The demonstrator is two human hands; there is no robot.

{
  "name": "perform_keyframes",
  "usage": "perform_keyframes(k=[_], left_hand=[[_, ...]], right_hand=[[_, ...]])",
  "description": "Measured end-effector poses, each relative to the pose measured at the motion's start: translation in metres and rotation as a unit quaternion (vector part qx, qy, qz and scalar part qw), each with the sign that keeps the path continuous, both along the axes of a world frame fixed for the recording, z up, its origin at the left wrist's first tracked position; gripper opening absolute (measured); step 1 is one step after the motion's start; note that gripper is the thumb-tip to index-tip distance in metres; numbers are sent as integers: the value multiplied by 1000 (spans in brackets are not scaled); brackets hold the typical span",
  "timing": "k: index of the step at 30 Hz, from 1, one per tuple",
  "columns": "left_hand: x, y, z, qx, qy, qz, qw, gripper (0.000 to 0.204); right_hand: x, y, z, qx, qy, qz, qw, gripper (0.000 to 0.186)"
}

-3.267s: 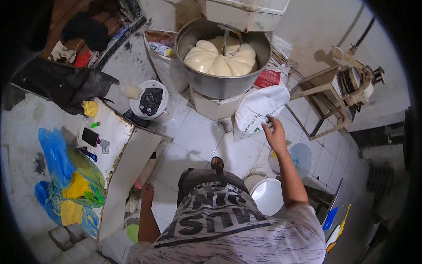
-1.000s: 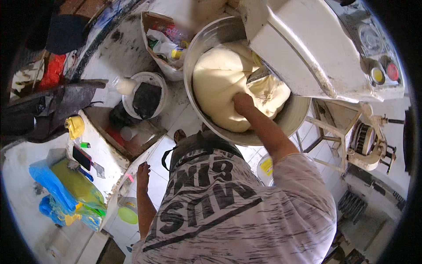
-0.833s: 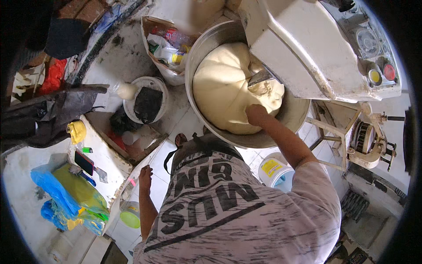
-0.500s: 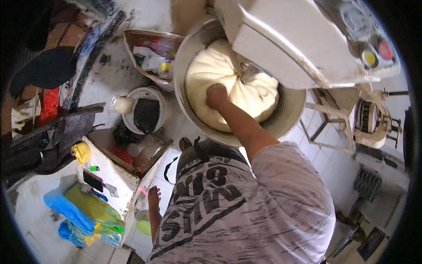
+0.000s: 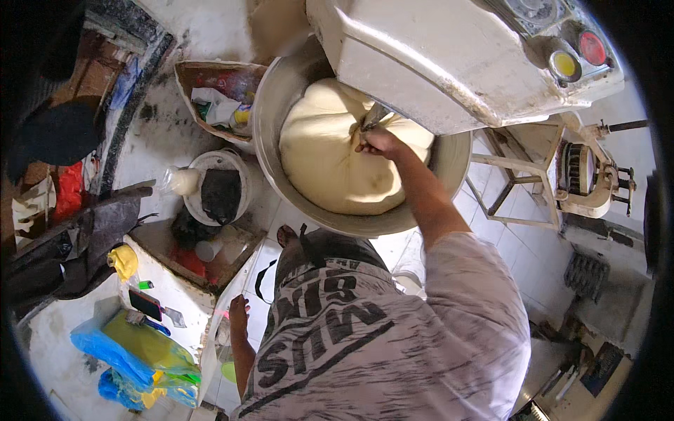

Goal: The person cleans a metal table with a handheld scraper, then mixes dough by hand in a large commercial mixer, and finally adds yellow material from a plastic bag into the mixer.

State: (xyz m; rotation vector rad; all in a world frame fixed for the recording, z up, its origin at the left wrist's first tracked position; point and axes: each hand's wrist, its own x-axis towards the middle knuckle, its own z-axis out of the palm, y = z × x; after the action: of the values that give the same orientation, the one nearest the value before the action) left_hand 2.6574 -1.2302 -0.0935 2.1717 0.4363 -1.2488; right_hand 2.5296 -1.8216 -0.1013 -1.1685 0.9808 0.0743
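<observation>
The right hand [image 5: 379, 142] pinched the dough [image 5: 337, 165] beside the hook [image 5: 372, 118], in the bowl [image 5: 270, 105] at twelve o'clock; a turning hook could have caught fingers. The left hand [image 5: 239, 312] hung loosely spread, empty.

The dough [image 5: 330, 158] looks smooth, matt and soft, pale cream, with folds where the right hand [image 5: 379, 142] presses into it by the metal hook. It fills a dull grey metal bowl [image 5: 270, 112] with a brushed, floured sheen. Above the bowl, the mixer head [image 5: 435, 56] is painted metal, off-white, chipped and dusty. Left of the bowl, a white plastic bucket [image 5: 235, 165] looks scuffed. The floor tiles [image 5: 295, 217] below the bowl are glossy white.
</observation>
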Motion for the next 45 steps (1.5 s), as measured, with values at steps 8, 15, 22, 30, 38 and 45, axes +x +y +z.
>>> perform_keyframes(k=[8,15,22,30,38,45], left_hand=[[-19,43,-3,-31,2,0,1000,45],[-15,34,-27,-46,23,60,997,42],[-7,-18,0,-58,-74,7,996,40],[-41,65,-33,-29,7,102,994,38],[-36,40,-28,-22,48,59,997,40],[19,6,-3,-77,-15,-23,997,42]], right_hand=[[7,8,-94,-331,249,369,832,32],[-15,68,26,-382,306,594,639,38],[75,66,62,-528,246,380,719,84],[92,124,-27,-646,180,323,668,89],[71,97,-61,-539,155,473,679,36],[44,108,-55,-487,299,600,560,24]])
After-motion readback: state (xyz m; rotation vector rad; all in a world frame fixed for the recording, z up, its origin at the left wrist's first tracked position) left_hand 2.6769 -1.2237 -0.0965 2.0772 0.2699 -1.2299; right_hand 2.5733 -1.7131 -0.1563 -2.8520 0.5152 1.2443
